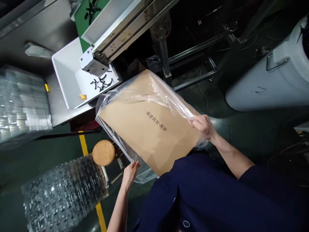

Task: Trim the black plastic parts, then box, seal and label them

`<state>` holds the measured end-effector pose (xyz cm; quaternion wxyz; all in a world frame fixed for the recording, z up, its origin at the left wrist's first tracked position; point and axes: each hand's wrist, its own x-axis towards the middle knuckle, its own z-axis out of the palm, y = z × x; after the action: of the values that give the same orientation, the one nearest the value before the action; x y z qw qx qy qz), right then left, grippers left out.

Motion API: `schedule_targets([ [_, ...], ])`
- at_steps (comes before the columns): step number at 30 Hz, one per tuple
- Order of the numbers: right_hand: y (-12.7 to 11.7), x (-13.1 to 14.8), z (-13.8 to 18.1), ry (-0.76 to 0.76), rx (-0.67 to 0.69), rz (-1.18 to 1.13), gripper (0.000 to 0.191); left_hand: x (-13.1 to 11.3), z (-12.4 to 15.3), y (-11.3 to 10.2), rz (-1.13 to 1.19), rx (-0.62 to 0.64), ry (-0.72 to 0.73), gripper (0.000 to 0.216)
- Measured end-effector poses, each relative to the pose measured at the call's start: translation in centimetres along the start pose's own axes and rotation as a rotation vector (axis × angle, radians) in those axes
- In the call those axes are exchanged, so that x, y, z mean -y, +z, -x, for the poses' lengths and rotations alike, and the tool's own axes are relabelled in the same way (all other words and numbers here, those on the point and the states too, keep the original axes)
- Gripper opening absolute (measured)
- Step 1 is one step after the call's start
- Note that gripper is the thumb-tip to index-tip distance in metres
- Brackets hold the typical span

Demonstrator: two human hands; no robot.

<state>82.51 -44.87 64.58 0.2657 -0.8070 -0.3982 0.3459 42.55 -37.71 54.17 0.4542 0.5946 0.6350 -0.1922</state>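
In front of my body is a brown cardboard box [135,122] with a line of black printed characters on the side facing me. A clear plastic bag [166,100] is drawn over its far end and along both sides. My left hand [130,172] is closed on the bag's edge at the near left. At the right, my right hand [204,126] grips a bunched fold of the same bag beside the box. The box's near end is partly hidden by my dark blue shirt.
A white bin [69,74] with black strips and a small yellow piece sits under the end of a green conveyor [82,19]. Stacked clear trays [21,106] stand left, more trays [62,196] lower left. A round wooden stool [103,152] and a large grey barrel [263,80] flank me.
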Motion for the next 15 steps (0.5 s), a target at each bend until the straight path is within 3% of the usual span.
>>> schedule_targets([
  [7,-2.1,3.7,-1.9,0.092,-0.095,-0.444,0.008,-2.6,0.0,0.6,0.046,-0.025,-0.050,0.039],
  [11,-0.8,5.7,-2.5,0.120,-0.083,-0.462,0.006,-3.8,-1.5,0.9,0.121,-0.092,-0.057,0.039],
  [15,1.5,6.9,-3.1,0.055,-0.097,-0.406,0.008,-5.4,-2.9,1.0,0.215,-0.155,-0.036,0.035],
])
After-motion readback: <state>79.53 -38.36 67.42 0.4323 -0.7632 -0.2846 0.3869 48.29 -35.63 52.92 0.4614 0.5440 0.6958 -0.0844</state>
